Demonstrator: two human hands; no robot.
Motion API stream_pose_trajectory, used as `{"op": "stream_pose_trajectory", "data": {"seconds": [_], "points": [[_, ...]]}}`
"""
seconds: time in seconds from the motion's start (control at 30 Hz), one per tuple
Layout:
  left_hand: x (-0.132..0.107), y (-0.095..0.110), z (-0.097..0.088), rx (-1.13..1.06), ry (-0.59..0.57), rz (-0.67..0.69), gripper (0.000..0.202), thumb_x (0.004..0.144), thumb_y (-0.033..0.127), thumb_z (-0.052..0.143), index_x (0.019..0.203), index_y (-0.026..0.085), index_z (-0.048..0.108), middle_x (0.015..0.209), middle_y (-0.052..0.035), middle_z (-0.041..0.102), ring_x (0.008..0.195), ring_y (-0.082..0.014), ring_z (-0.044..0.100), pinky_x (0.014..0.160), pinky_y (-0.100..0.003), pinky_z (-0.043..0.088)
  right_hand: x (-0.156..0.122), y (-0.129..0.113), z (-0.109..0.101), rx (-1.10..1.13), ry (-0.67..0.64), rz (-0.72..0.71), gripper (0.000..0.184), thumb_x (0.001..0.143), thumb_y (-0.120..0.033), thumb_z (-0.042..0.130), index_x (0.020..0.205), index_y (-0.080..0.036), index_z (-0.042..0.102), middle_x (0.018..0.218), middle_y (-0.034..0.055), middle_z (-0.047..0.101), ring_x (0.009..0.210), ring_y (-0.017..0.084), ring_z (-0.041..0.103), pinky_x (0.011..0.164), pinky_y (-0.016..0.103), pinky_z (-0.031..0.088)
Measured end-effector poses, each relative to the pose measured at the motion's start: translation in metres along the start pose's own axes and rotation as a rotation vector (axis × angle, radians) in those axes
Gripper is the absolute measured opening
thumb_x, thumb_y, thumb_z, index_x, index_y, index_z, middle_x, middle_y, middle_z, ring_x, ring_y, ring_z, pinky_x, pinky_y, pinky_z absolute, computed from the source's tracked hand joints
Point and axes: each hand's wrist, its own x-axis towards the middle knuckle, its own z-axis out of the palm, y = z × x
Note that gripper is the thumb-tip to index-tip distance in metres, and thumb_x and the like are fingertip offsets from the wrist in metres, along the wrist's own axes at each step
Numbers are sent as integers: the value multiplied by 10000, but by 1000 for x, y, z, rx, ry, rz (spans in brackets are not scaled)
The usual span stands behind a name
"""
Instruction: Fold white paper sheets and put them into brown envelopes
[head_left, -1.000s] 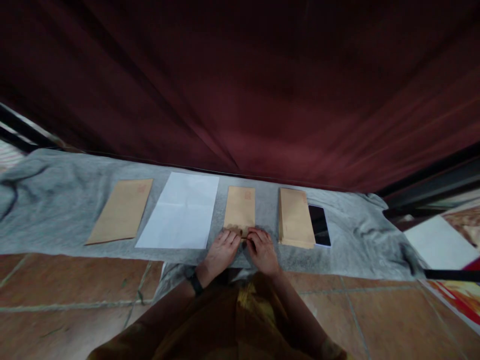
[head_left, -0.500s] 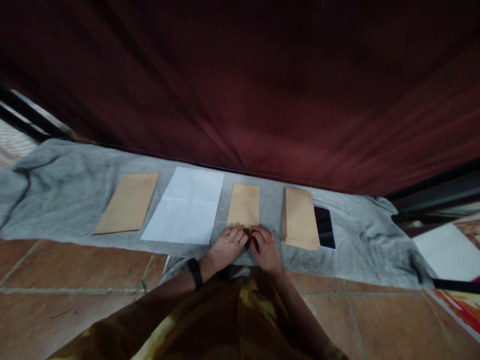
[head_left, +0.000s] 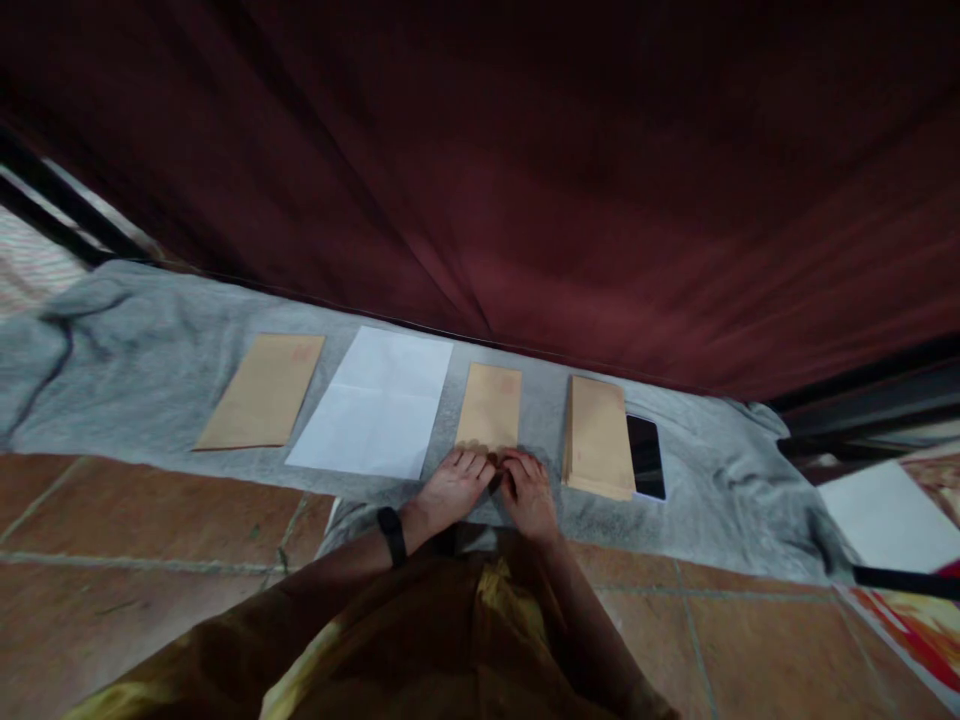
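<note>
A brown envelope (head_left: 489, 405) lies flat on a grey cloth (head_left: 135, 360) spread over the floor. My left hand (head_left: 452, 487) rests on its near edge with the fingers pressed down together. My right hand (head_left: 529, 492) sits beside it, fingers curled onto the same near edge. A black band circles my left wrist. A white sheet of paper (head_left: 375, 402) lies just left of this envelope.
Another brown envelope (head_left: 262, 392) lies at the left. A stack of brown envelopes (head_left: 598, 435) sits at the right with a dark phone (head_left: 646, 455) beside it. A dark red curtain (head_left: 525, 180) hangs behind. Terracotta floor tiles (head_left: 135, 520) run along the front.
The view has shifted slightly; both hands stay on the near edge of the middle envelope, fingers barely moved.
</note>
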Motion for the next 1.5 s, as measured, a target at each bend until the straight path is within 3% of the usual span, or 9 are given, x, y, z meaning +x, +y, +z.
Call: {"op": "stream_pose_trajectory", "data": {"seconds": [0.17,0.33,0.53,1.03,1.27,1.5], "points": [[3,4,-5,33,-41,49,235,949,121,494,1143,161,620,1098,-126,679,1088,-274,624,962,-416,448,0,0,-1,30,-10,2,255,940,-132,489,1120,-226,644,1258,92,675,1212,240,595,1068,437,442],[3,9,-5,-5,-27,16,235,942,99,497,1131,172,617,1108,-127,673,1106,-275,615,987,-433,431,0,-1,0,22,-12,17,217,960,-163,501,1110,-228,644,1263,94,675,1212,248,589,1054,446,444],[5,15,-10,32,-93,-9,255,963,98,446,1129,172,626,1098,-126,678,1087,-279,614,974,-443,435,-4,-5,6,-7,9,43,256,945,-142,485,1149,-216,622,1277,115,658,1239,267,564,1058,458,428],[5,12,-6,119,-45,35,169,967,144,521,1095,141,630,1072,-119,673,1067,-262,618,990,-425,436,-4,-12,8,-128,22,78,269,952,-109,463,1149,-195,624,1287,102,663,1239,235,567,1068,403,417],[-1,-4,-1,68,-4,3,238,961,119,526,1170,157,633,1097,-86,685,1053,-243,626,981,-388,451,-3,-13,10,-140,56,72,198,994,-126,468,1073,-197,635,1228,100,681,1199,228,591,1048,400,444],[-6,-18,9,-30,93,-47,155,962,165,568,1089,175,655,990,-77,696,990,-244,624,919,-369,478,1,-9,5,19,85,57,179,998,-146,491,1056,-200,652,1205,95,682,1212,213,597,1059,415,480]]}}
